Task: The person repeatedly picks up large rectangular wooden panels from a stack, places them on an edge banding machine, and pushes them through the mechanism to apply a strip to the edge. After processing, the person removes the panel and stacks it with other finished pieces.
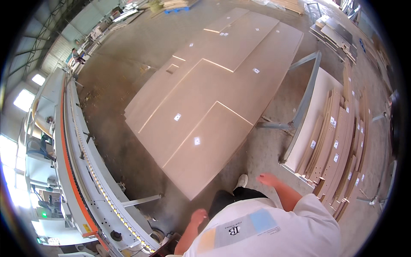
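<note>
Woodworking workshop in a large factory hall.
Broad brown boards (239,103) bearing small white labels (197,141) lie overlapping near a long machine (96,201) with an orange strip (72,171); narrower planks (340,145) are stacked beside a grey metal frame (307,91), a blue pallet (177,10) carries sheets, and exposed roof beams (29,42) rise over a grey floor (109,64).

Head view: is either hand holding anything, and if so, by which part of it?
Nothing is visibly held: the left hand and the right hand both look empty, neither touching the brown panels.
</note>
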Available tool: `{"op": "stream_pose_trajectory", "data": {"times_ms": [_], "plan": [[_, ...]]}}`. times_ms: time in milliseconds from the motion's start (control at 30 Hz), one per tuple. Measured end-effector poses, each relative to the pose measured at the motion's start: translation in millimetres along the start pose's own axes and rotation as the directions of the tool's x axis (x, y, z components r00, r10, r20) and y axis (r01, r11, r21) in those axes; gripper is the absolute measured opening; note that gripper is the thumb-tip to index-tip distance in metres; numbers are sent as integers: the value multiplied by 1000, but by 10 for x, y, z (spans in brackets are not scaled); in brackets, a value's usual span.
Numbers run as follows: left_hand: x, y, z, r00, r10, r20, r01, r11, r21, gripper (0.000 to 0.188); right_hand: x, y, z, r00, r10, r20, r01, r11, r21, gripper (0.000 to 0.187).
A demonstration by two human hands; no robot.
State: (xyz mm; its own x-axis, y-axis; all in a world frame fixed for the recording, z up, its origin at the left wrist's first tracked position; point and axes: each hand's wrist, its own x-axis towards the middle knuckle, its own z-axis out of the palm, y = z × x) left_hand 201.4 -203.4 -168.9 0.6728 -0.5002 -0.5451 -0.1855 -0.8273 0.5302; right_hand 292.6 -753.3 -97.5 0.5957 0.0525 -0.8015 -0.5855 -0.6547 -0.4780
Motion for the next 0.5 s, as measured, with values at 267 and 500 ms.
{"op": "stream_pose_trajectory", "data": {"times_ms": [267,500], "plan": [[1433,119,-1116,918,-393,-55,269,717,-643,22,483,-678,-839,987,-80,-138,74,996,-46,55],[2844,-60,-1109,986,-52,158,69,992,-104,22,662,-440,-1110,990,-76,-119,49,976,-210,54]]}}
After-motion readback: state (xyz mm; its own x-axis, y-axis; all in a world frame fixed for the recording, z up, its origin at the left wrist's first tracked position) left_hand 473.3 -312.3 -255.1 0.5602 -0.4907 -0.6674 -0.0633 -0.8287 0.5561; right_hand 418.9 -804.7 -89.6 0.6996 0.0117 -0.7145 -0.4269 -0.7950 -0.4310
